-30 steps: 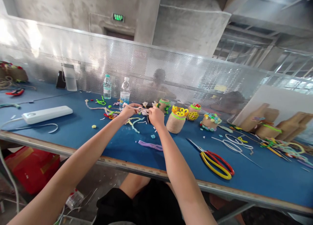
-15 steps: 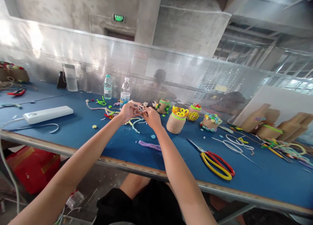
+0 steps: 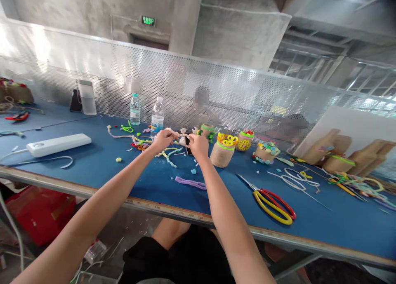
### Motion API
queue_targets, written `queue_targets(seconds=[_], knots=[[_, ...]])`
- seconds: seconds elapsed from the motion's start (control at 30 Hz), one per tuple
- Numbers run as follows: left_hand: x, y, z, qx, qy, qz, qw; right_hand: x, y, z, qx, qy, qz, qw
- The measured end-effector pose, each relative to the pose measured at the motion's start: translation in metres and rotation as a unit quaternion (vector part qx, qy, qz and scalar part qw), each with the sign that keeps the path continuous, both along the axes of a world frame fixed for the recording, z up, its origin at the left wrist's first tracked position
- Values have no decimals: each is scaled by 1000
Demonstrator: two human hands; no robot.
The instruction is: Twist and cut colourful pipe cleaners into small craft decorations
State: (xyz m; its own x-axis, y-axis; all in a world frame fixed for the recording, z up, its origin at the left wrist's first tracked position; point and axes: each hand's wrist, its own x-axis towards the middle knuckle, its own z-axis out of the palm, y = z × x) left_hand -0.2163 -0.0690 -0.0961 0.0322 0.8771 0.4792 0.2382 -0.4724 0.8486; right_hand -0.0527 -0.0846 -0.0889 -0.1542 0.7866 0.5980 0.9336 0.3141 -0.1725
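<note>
My left hand point(image 3: 165, 139) and my right hand point(image 3: 198, 145) are raised over the middle of the blue table, a short gap apart. Each pinches one end of a pale pinkish pipe cleaner point(image 3: 182, 135), which spans the gap roughly level. Just right of my right hand stands a twine-wrapped jar point(image 3: 222, 156) with yellow loop flowers and a green band at its rim. Closer to me lie purple pipe cleaners point(image 3: 189, 183), partly behind my right forearm. Beneath and left of my left hand is a tangle of coloured pipe cleaners point(image 3: 142, 144).
Scissors point(image 3: 270, 201) with red and yellow handles lie at the right front. Two water bottles point(image 3: 135, 111) stand behind my left hand. Smaller decorated jars point(image 3: 266, 153) stand farther right. A white power strip point(image 3: 58, 144) lies left. A perforated metal screen point(image 3: 102, 78) borders the back.
My hands have moved apart from being close together, drawing the pipe cleaner out between them. My right hand has shifted slightly right. The table items have stayed put.
</note>
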Motion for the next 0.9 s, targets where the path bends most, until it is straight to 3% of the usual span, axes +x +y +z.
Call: queue_targets(seconds=[0.33, 0.47, 0.57, 0.7, 0.8, 0.9], knots=[[-4, 3, -1, -28, -101, 54, 993, 5, 4, 1, -21, 70, -53, 996], [-5, 3, 0, -29, -133, 35, 990, 9, 8, -3, -37, 110, -49, 992], [-3, -1, 1, -32, -138, -8, 990, 5, 9, -7, -45, 139, 2, 989], [-1, -5, 0, -34, -130, -65, 989, -7, 14, -14, -77, 181, 138, 971], [-1, -6, -2, -37, -114, -74, 990, -15, 20, -19, -109, 234, 207, 944], [-2, -4, -3, -30, -116, -71, 990, -16, 24, -22, -116, 282, 234, 923]])
